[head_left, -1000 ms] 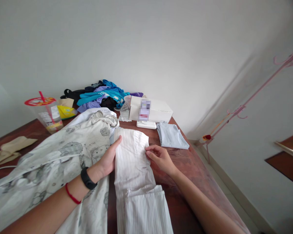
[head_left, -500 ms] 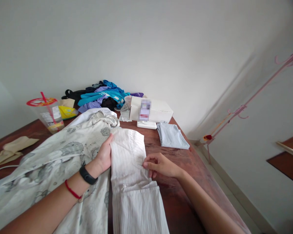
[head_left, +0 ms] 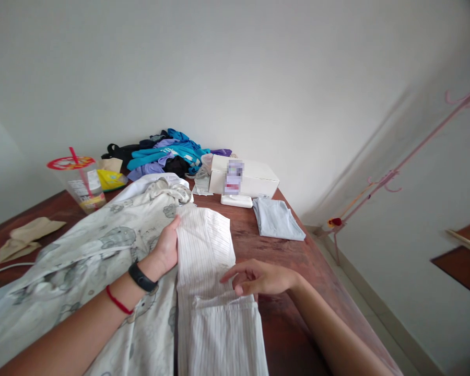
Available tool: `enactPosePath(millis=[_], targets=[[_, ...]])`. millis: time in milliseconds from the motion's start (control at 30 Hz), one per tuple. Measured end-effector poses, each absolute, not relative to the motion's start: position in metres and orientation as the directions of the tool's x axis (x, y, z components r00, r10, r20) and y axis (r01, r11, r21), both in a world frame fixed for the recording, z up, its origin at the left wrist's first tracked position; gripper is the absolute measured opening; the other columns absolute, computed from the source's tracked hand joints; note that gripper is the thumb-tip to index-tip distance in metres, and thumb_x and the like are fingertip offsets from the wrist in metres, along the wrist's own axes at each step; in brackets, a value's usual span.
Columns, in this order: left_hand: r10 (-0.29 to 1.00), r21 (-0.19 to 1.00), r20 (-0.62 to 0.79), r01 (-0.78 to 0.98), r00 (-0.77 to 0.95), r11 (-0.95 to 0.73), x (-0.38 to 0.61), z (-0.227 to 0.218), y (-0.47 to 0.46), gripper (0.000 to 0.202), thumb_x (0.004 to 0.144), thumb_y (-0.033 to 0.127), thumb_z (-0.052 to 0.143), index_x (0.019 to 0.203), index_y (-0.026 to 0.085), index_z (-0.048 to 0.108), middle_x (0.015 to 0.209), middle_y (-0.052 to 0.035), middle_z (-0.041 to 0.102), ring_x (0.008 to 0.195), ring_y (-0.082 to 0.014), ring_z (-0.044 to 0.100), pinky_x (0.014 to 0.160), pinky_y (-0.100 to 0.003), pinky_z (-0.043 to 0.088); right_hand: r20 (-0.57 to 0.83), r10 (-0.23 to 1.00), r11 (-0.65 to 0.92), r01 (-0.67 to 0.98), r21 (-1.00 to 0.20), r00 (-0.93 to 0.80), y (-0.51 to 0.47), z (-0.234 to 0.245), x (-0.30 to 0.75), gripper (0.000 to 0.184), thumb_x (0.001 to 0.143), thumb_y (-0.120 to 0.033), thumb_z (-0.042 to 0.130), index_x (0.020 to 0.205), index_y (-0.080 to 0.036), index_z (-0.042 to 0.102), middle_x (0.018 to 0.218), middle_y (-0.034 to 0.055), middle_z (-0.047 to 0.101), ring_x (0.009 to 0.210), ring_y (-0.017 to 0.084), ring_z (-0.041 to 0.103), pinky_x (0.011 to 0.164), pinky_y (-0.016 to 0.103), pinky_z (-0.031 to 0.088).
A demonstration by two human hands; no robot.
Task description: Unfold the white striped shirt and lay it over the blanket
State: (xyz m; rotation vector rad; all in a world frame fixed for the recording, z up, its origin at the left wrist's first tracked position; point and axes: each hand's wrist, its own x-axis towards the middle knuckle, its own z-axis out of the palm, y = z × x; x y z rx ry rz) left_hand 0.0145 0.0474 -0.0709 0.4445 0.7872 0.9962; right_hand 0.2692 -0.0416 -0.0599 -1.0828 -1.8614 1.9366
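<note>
A white striped garment [head_left: 203,245] lies folded lengthwise on the wooden table, with a fold across it nearer to me. My left hand [head_left: 167,244] grips its left edge near the far end; some of the fingers are hidden beneath the cloth. Over the right edge, just beyond the cross fold, hovers or rests my right hand [head_left: 258,278], index finger stretched out and fingers apart, nothing held in it. To the left a white cloth with grey animal prints [head_left: 121,240] is spread out, partly under my left forearm.
At the back are a heap of blue, purple and black clothes [head_left: 168,156], a white box [head_left: 258,175] and a small white stand [head_left: 236,201]. A folded light-blue cloth [head_left: 278,219] lies right. Left are a plastic cup [head_left: 84,190], a yellow packet [head_left: 112,180] and brown paper [head_left: 27,237].
My right hand has shifted from the garment's right edge a little toward me and over the cloth, its fingers now more spread. The left hand keeps its hold.
</note>
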Motion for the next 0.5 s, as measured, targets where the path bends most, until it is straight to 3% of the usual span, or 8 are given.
enactPosePath(millis=[167,267,333,400,500], targets=[[0.867,0.675,-0.378,-0.544,0.325,0.498,0.014,-0.065,0.042,0.051,0.098,0.053,0.05,0.133,0.018,0.06,0.117,-0.0087,0.075,0.127,-0.0277,0.061,0.116,-0.042,0.04,-0.254,0.599,-0.108,0.238,-0.965,-0.759,-0.043,-0.064,0.272,0.07,0.073,-0.04,0.086,0.137,-0.021,0.062,0.094,0.0046,0.069,0.07,0.011,0.064,0.061,0.018,0.046],[0.863,0.681,-0.354,-0.532,0.362,0.503,0.015,-0.06,0.038,0.052,0.097,0.053,0.05,0.136,0.019,0.059,0.118,-0.0073,0.075,0.131,-0.0255,0.058,0.116,-0.037,0.04,-0.201,0.368,-0.248,0.112,-0.962,-0.908,-0.042,-0.071,0.276,0.081,0.069,-0.051,0.087,0.137,-0.019,0.058,0.095,0.0094,0.074,0.072,0.015,0.07,0.064,0.021,0.049],[0.865,0.683,-0.315,-0.54,0.391,0.492,0.017,-0.056,0.036,0.052,0.099,0.052,0.047,0.136,0.019,0.06,0.117,-0.0064,0.075,0.131,-0.0244,0.058,0.116,-0.036,0.04,-0.139,0.276,-0.354,0.034,-0.935,-0.951,-0.042,-0.075,0.276,0.081,0.065,-0.062,0.085,0.129,-0.019,0.061,0.089,0.0118,0.076,0.066,0.018,0.071,0.061,0.024,0.05],[0.874,0.679,-0.299,-0.558,0.383,0.477,0.018,-0.054,0.036,0.054,0.101,0.05,0.039,0.135,0.015,0.061,0.113,-0.0079,0.077,0.127,-0.0262,0.061,0.117,-0.04,0.038,-0.1,0.359,-0.374,-0.045,-0.926,-0.928,-0.042,-0.078,0.272,0.076,0.065,-0.067,0.082,0.12,-0.019,0.063,0.086,0.0126,0.077,0.063,0.018,0.071,0.06,0.024,0.05],[0.875,0.675,-0.333,-0.558,0.352,0.482,0.019,-0.056,0.039,0.058,0.103,0.05,0.035,0.134,0.008,0.061,0.111,-0.0112,0.077,0.121,-0.0289,0.065,0.115,-0.042,0.04,-0.105,0.638,-0.271,-0.095,-0.958,-0.763,-0.04,-0.081,0.263,0.053,0.078,-0.058,0.078,0.108,-0.016,0.066,0.091,0.0116,0.078,0.069,0.015,0.07,0.062,0.024,0.05]])
